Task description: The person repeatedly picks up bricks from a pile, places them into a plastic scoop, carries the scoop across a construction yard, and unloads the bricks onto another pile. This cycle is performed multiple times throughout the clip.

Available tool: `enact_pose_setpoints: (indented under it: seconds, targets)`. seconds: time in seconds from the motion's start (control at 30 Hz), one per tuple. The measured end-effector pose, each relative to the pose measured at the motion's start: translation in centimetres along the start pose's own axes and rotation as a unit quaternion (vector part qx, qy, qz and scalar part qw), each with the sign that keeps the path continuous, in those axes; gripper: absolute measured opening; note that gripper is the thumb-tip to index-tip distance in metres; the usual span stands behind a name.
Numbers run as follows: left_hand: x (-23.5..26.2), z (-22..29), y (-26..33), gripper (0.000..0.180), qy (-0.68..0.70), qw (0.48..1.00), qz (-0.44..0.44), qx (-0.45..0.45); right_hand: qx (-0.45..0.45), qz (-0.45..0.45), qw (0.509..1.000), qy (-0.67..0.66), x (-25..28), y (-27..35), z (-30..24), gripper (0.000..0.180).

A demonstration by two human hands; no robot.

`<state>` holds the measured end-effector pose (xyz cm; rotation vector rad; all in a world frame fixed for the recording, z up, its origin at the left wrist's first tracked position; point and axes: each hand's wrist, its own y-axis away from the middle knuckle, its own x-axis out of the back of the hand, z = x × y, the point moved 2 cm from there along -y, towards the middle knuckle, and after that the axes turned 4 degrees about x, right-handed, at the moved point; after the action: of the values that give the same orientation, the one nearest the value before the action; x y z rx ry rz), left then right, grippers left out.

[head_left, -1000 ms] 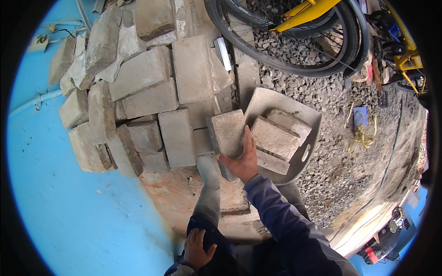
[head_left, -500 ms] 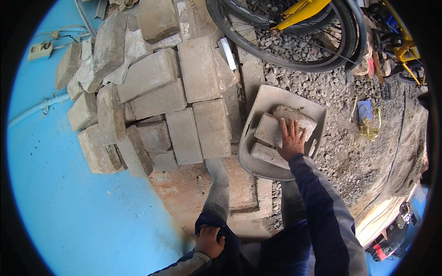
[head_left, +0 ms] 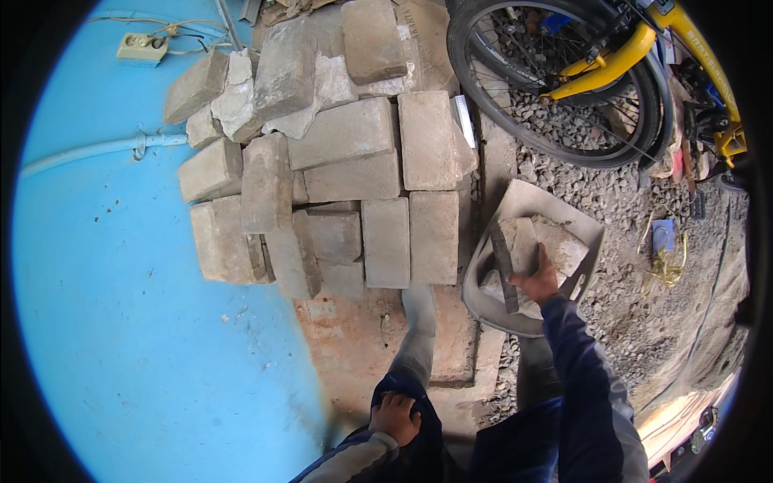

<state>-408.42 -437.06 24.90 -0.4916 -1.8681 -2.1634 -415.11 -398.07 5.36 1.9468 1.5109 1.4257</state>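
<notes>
The brick point(head_left: 522, 243) stands tilted in the grey tub point(head_left: 566, 208), against another block point(head_left: 570, 246). The right hand point(head_left: 539, 282) grips it, thumb spread from fingers; the left hand point(head_left: 395, 418) lies loosely spread on the left knee point(head_left: 405, 388), holding nothing visible. Judged by appearance, the brick is heavy, rigid and rough, hence unlikely to slip (corners may chip); hold is best taken across its narrow width, near mid-length.
</notes>
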Motion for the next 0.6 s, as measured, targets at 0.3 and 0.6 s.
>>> enact_pose_setpoints:
  seconds: [0.3, 0.6]
  targets:
    - [0.1, -3.0, -0.3, 0.039, 0.036, 0.999, 0.006, 0.0, 0.11, -0.021, 0.937, -0.33, -7.7, 9.7, -16.7, 0.105]
    - [-0.8, -4.7, -0.1, 0.038, 0.055, 0.998, 0.02, -0.026, 0.25, 0.004, 0.961, -0.12, -22.7, 6.7, -29.8, 0.089]
